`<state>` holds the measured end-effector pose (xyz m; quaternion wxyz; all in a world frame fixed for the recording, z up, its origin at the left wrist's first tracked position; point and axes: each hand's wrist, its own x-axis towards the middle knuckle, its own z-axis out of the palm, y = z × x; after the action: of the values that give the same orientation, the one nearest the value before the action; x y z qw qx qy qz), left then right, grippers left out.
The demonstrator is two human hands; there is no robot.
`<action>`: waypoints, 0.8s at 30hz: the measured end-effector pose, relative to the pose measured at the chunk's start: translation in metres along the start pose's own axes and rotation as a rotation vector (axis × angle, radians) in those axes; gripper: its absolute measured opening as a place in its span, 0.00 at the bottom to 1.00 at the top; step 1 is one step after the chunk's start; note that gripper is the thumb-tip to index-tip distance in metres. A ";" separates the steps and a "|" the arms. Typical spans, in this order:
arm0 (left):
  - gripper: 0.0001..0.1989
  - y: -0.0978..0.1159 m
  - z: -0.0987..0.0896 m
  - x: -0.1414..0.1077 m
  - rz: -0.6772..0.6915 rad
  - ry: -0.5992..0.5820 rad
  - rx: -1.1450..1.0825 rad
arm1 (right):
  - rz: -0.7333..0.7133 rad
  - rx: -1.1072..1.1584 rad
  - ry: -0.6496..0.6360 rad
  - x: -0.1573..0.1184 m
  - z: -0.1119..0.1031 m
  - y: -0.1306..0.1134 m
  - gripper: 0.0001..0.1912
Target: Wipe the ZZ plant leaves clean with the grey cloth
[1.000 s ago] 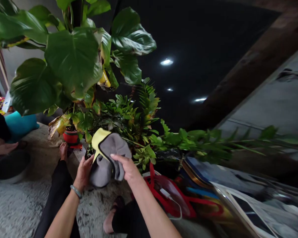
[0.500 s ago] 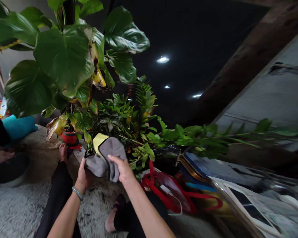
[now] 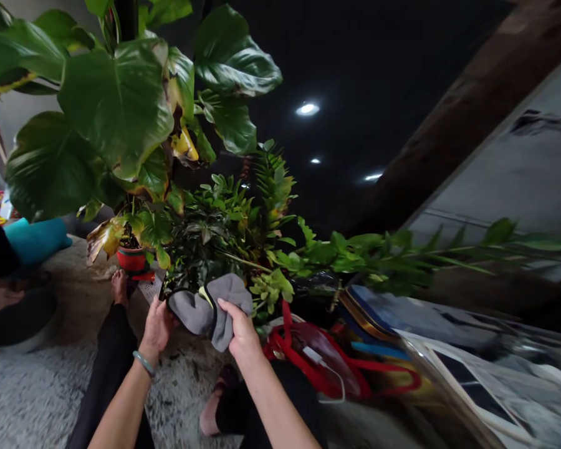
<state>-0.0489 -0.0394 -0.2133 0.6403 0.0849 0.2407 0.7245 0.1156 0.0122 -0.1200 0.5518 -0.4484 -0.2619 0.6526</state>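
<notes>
A grey cloth with black edging and a yellow reverse side hangs bunched between my two hands, above the floor and in front of the plants. My left hand, with a pale bangle at the wrist, grips the cloth's left end. At the right part, my right hand pinches the folded cloth with the thumb on top. Only a thin strip of yellow shows near the middle fold. The fingers under the cloth are hidden.
A large leafy plant grows in a red pot ahead. To the right lie a red bag with a white charger and cable, and a stack of flat items. A dark basin stands at left beside another person's hand.
The cloth has turned and dropped slightly, so its yellow side is mostly out of sight. My right hand has shifted a little right and down; my left hand still holds the other end.
</notes>
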 end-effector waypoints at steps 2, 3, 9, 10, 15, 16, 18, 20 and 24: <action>0.31 0.000 0.000 0.002 -0.012 -0.005 0.003 | -0.119 -0.014 -0.139 -0.006 0.017 -0.024 0.21; 0.31 -0.001 0.001 0.003 -0.019 -0.017 0.014 | -0.169 -0.019 -0.200 -0.007 0.027 -0.036 0.22; 0.22 -0.010 0.004 0.003 0.014 0.041 -0.016 | -0.020 -0.091 -0.213 0.005 0.048 -0.035 0.20; 0.21 -0.011 0.004 0.003 0.032 0.083 -0.060 | 0.061 -0.140 -0.190 0.004 0.041 -0.026 0.19; 0.30 -0.008 0.002 0.000 -0.017 0.068 -0.135 | 0.164 -0.316 -0.289 -0.014 0.012 -0.020 0.18; 0.30 -0.006 0.002 -0.001 -0.031 0.045 -0.111 | 0.110 -0.307 -0.326 -0.018 0.015 -0.030 0.18; 0.30 -0.003 0.003 -0.002 -0.029 0.014 -0.062 | -0.036 -0.256 -0.386 -0.021 0.030 -0.052 0.18; 0.30 -0.003 0.005 -0.004 -0.010 0.002 -0.033 | -0.187 -0.213 -0.412 -0.016 0.049 -0.068 0.18; 0.26 -0.008 0.008 -0.004 -0.008 0.047 -0.016 | -0.208 -0.264 -0.316 0.004 0.063 -0.050 0.19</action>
<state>-0.0375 -0.0411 -0.2095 0.6379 0.0616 0.2504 0.7257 0.0848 0.0385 -0.0503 0.5046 -0.3796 -0.4730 0.6145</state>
